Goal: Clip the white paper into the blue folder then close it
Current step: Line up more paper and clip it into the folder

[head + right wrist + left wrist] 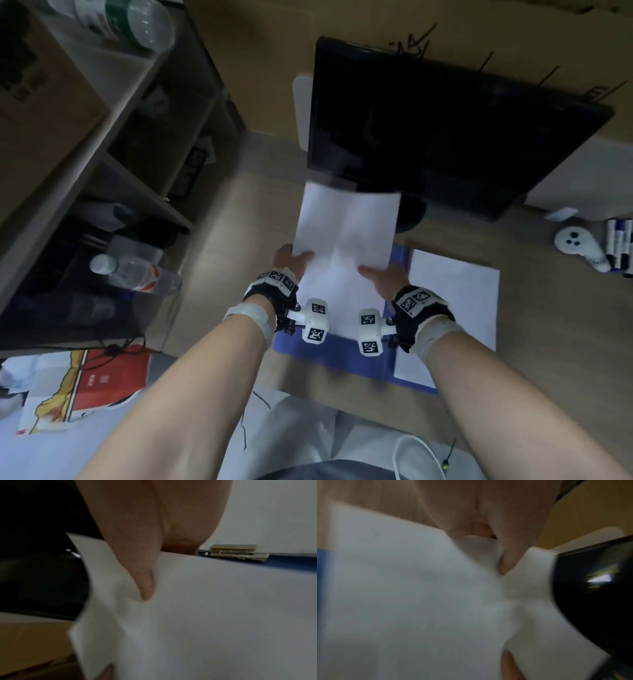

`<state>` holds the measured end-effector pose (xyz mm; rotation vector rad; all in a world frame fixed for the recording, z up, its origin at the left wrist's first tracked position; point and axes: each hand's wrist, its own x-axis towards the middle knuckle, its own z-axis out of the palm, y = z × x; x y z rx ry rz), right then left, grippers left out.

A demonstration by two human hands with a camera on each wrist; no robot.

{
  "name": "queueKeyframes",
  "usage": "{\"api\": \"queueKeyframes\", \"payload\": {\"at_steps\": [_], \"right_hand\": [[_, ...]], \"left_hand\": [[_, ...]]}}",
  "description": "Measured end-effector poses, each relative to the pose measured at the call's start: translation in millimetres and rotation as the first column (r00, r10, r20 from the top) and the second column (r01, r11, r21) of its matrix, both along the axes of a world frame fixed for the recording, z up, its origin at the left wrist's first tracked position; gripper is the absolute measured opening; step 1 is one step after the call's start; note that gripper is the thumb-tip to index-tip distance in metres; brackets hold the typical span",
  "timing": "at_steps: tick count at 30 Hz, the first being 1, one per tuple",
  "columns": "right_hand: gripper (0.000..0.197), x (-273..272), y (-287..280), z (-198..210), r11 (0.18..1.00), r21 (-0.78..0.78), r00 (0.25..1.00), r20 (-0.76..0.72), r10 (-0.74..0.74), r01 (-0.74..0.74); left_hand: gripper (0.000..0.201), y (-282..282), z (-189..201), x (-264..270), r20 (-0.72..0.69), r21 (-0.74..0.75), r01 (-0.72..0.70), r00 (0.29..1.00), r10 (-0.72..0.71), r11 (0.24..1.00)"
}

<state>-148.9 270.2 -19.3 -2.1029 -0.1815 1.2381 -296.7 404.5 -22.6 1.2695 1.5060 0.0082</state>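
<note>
A white paper (346, 240) is held up above the open blue folder (339, 353) on the desk. My left hand (291, 258) pinches its left edge, thumb on top. My right hand (385, 275) pinches its right edge the same way. In the left wrist view the thumb presses into the white paper (419, 601), which creases around it. The right wrist view shows the white paper (205, 615) pinched under my thumb, with the folder's metal clip (235, 553) behind it. Another white sheet (452, 308) lies in the folder's right half.
A black monitor (445, 130) stands just beyond the paper's far edge. A shelf unit (102, 154) with a water bottle (137, 274) fills the left. Markers (616, 246) and a white controller (579, 250) lie at the right.
</note>
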Motion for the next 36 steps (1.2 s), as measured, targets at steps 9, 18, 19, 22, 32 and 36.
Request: {"api": "queueKeyframes", "payload": {"at_steps": [9, 18, 19, 22, 32, 36], "right_hand": [[0.058, -20.8, -26.2, -40.7, 0.915, -0.331, 0.965, -0.199, 0.17, -0.229], [0.056, -23.7, -31.2, -48.5, 0.908, -0.353, 0.953, -0.275, 0.128, -0.224], [0.056, -21.9, -32.2, -50.5, 0.915, -0.348, 0.958, -0.266, 0.111, -0.203], [0.055, -14.6, -33.4, -56.8, 0.926, -0.348, 0.972, -0.227, 0.065, -0.143], [0.034, 3.4, -34.0, -67.7, 0.932, -0.362, 0.978, -0.194, -0.08, 0.004], [0.031, 2.8, -28.9, -49.8, 0.924, -0.382, 0.968, -0.224, -0.113, 0.02]], "left_hand": [[0.048, -33.7, -38.8, -18.4, -0.314, -0.189, 0.272, 0.894, -0.32, 0.944], [0.044, -26.8, -53.0, -29.2, -0.408, -0.233, 0.389, 0.793, -0.452, 0.891], [0.045, -25.7, -52.1, -27.7, -0.407, -0.225, 0.392, 0.794, -0.451, 0.892], [0.046, -23.5, -56.4, -19.8, -0.387, -0.194, 0.385, 0.815, -0.431, 0.902], [0.057, -15.4, -68.9, -13.0, -0.3, -0.256, 0.358, 0.854, -0.426, 0.898], [0.058, -14.1, -66.9, -12.0, -0.287, -0.261, 0.349, 0.862, -0.417, 0.9]]}}
